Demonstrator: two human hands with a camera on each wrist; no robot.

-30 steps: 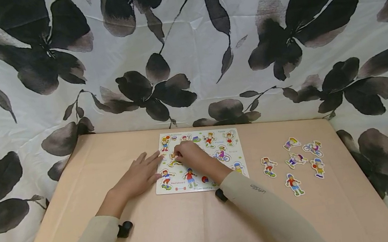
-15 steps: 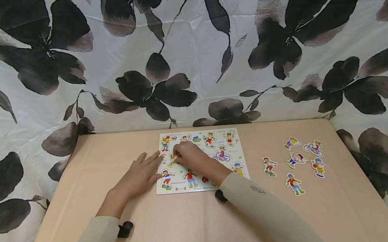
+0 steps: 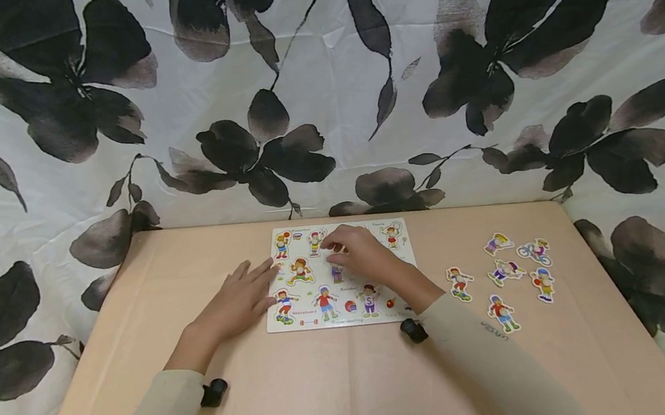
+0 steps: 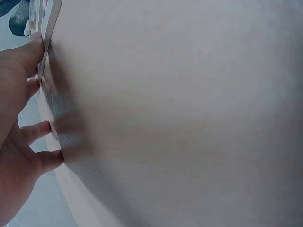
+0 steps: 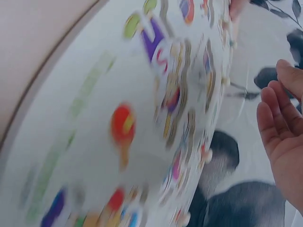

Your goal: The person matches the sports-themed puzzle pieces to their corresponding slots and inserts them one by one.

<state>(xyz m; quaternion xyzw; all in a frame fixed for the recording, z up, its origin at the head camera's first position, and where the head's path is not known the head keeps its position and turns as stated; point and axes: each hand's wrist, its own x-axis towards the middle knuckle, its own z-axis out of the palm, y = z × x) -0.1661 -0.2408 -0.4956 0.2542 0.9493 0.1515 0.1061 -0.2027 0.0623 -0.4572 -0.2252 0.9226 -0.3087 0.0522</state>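
A white puzzle board (image 3: 348, 291) with colourful sports figures lies on the table. My left hand (image 3: 240, 298) lies at its left edge, fingers spread; in the left wrist view the thumb of that hand (image 4: 19, 113) touches the board's edge (image 4: 53, 23). Over the board's upper middle hovers my right hand (image 3: 360, 253), covering some figures. The right wrist view has this hand (image 5: 281, 127) with loosely bent fingers and nothing seen between them. A running figure (image 3: 299, 271) is in view left of it. The figure in purple trousers (image 5: 158, 52) looks blurred.
Several loose figure pieces lie right of the board, among them a skateboarder (image 3: 460, 284), a cyclist (image 3: 535, 252) and a figure in a red top (image 3: 503, 313). Behind the tan table (image 3: 306, 393) hangs a white cloth (image 3: 345, 65) with dark flowers.
My right hand has left the running figure and moved right and slightly up across the board, uncovering that figure. My left hand has stayed in place.
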